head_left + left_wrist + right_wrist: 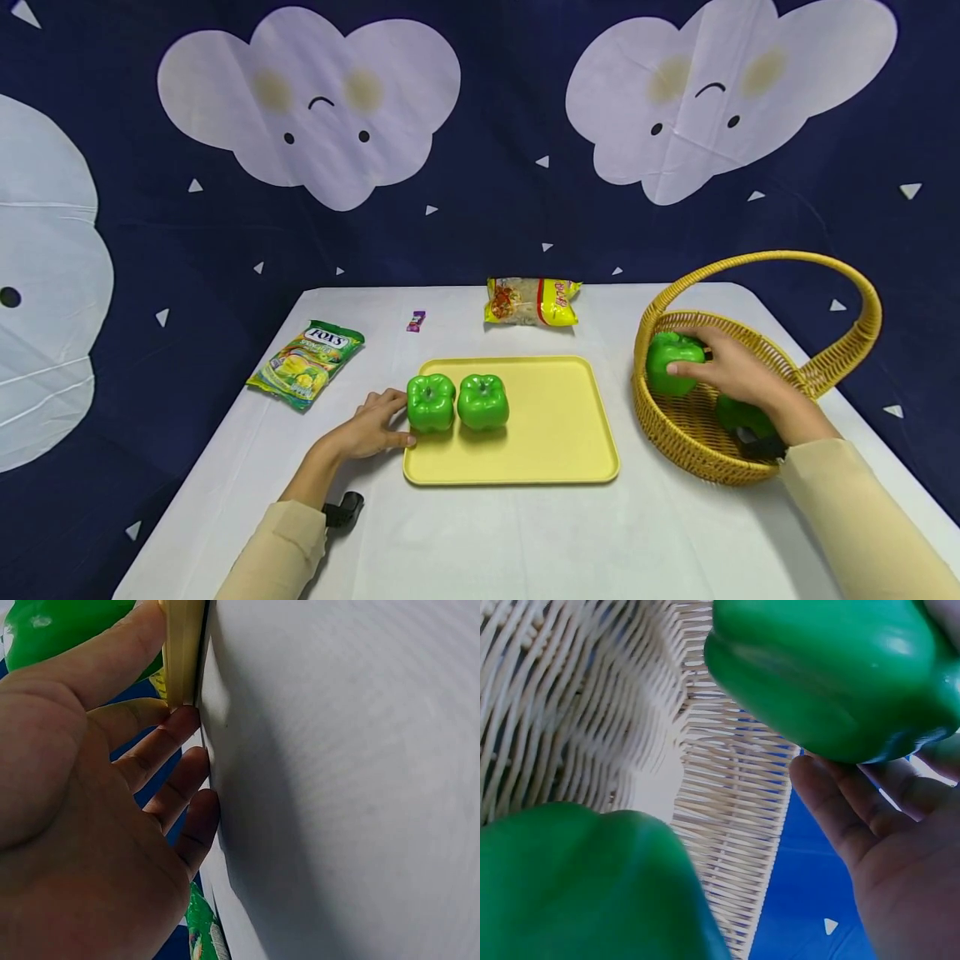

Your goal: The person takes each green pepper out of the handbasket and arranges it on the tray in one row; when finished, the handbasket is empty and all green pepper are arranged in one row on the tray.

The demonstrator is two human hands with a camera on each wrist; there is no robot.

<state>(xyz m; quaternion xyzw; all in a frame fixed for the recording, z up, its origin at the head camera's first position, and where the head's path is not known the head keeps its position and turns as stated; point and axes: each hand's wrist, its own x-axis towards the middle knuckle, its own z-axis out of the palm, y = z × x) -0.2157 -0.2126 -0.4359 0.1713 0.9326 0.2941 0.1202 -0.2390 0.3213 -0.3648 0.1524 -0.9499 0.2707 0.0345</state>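
My right hand point(731, 367) grips a glossy green bell pepper point(670, 363) inside the wicker basket point(675, 442), near its left wall. In the right wrist view the held bell pepper point(832, 675) is above the fingers point(847, 810). A second bell pepper point(585, 885) lies lower in the basket, partly covered by my wrist in the head view. At the yellow tray point(555, 433), my left hand point(371, 427) touches the left rim with thumb and fingertips, fingers loosely bent. Two more bell peppers, one at the left edge point(431, 402) and one beside it point(483, 402), stand on the tray.
The basket's tall arched handle point(780, 257) rises over its right side. A green candy bag point(307, 364) lies at the back left, a small purple-wrapped candy point(416, 321) behind the tray, and a yellow food packet point(532, 302) at the table's back edge.
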